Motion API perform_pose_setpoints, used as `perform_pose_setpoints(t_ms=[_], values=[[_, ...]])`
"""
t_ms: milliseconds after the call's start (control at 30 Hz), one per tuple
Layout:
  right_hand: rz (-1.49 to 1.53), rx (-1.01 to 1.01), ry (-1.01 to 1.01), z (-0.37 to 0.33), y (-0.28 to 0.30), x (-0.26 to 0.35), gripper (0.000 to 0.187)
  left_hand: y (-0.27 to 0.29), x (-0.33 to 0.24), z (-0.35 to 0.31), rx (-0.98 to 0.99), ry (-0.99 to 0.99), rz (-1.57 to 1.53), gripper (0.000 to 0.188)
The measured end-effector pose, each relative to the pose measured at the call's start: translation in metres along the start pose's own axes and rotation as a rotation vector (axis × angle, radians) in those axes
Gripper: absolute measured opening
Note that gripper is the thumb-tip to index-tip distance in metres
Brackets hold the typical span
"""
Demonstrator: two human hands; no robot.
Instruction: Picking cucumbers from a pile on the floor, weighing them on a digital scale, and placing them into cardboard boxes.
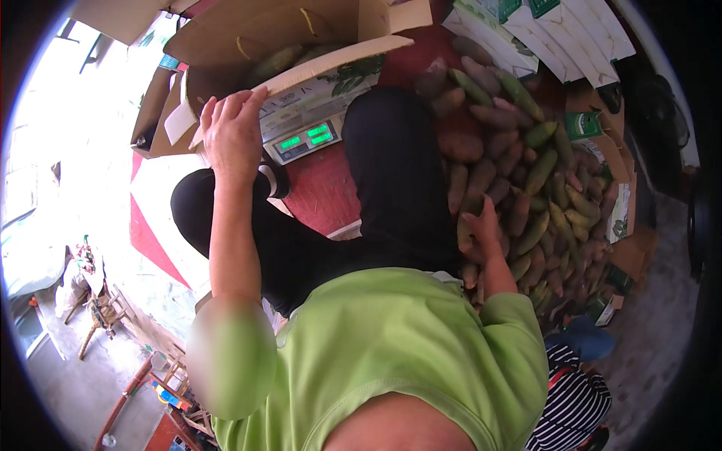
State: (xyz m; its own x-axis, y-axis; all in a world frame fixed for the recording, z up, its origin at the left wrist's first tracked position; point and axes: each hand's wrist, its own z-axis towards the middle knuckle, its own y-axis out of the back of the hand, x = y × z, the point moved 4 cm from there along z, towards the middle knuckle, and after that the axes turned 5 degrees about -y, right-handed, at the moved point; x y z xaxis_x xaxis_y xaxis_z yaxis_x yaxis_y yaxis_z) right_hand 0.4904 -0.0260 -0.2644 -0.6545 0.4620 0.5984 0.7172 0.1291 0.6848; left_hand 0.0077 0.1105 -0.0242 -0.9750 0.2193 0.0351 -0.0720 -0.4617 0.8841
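My left hand (232, 139) is closed over the edge of a cardboard box flap (323, 66). The flap belongs to an open carton with rope handles (274, 36), in which some long green produce (275, 63) shows. Beneath the carton sits a digital scale (304, 143) with lit green displays. To the right of my legs, my right hand (487, 228) reaches down into a large heap of long green and reddish-brown produce (519, 180). Its fingers curl round one long piece (465, 234), partly covered by the hand.
More printed cartons (556, 37) stand at the far right, and an opened one (613, 150) borders the heap. A person in a striped top (575, 406) is at the lower right. Wooden chairs (180, 379) stand at the lower left. Red covering (323, 188) lies between my legs.
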Motion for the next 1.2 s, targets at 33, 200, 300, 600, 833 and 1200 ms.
perform_pose_setpoints(t_ms=[33, 200, 300, 600, 833, 1200], values=[[-0.001, -0.005, 0.008, 0.009, 0.003, 0.009, 0.070, 0.001, 0.000, 0.000, -0.009, 0.003, 0.002, 0.027], [0.402, -0.077, 0.138, 0.033, 0.043, 0.104, 0.071, 0.002, -0.006, -0.005, 0.075, -0.030, -0.066, 0.027], [0.344, -0.182, 0.337, 0.051, 0.077, 0.164, 0.066, 0.003, -0.006, -0.005, 0.101, -0.033, -0.098, 0.027], [0.413, -0.425, 1.035, 0.039, 0.152, 0.379, 0.049, 0.005, -0.004, -0.001, 0.074, -0.032, -0.131, 0.027], [0.416, -0.255, 1.373, 0.012, 0.107, 0.504, 0.056, 0.007, -0.004, -0.002, 0.061, -0.004, -0.111, 0.026], [0.064, -0.208, 1.278, 0.009, -0.015, 0.533, 0.048, 0.004, 0.000, -0.003, 0.053, -0.032, -0.146, 0.027]])
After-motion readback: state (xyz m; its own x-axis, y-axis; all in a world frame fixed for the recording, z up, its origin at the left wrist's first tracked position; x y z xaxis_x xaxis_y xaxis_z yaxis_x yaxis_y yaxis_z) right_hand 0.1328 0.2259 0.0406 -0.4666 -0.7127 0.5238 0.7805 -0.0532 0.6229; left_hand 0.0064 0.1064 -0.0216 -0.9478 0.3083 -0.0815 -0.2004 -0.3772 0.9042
